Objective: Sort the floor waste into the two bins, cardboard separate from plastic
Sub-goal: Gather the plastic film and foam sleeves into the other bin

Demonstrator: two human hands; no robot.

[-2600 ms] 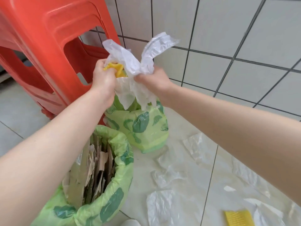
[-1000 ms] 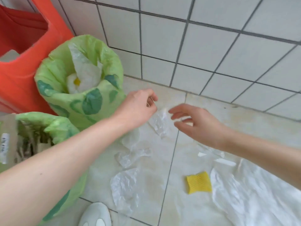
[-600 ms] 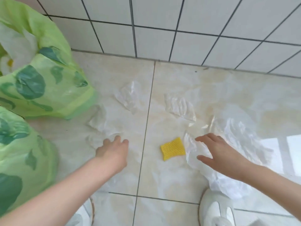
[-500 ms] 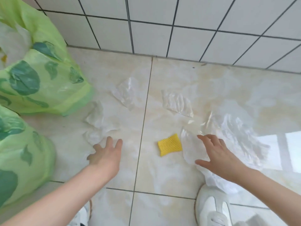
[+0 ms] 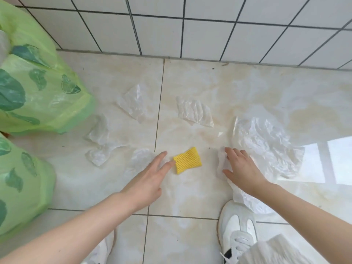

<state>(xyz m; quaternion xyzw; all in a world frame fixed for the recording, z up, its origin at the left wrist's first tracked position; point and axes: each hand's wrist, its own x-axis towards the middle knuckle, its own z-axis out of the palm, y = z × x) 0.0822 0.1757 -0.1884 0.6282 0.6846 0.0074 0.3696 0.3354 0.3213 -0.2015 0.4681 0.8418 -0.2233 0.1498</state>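
Observation:
A yellow foam net (image 5: 187,160) lies on the floor tiles in the middle. My left hand (image 5: 150,175) reaches in from the left with straight fingers, its fingertips touching the net's left edge. My right hand (image 5: 240,168) lies spread on a large crumpled clear plastic sheet (image 5: 266,141) at the right. Several smaller clear plastic scraps lie about, among them one (image 5: 194,112) beyond the net, one (image 5: 133,102) left of the tile seam and one (image 5: 101,143) nearer the bins. Two bins lined with green leaf-print bags stand at the left, one farther (image 5: 43,88) and one nearer (image 5: 21,181).
A white tiled wall (image 5: 190,29) closes the far side. My white shoes stand at the bottom, the right one (image 5: 237,228) on the edge of the large plastic sheet, the left one (image 5: 101,250) under my forearm.
The view dropped from the bins to the floor. My left hand slid right from the plastic scraps to the yellow net; my right hand settled onto the large plastic sheet.

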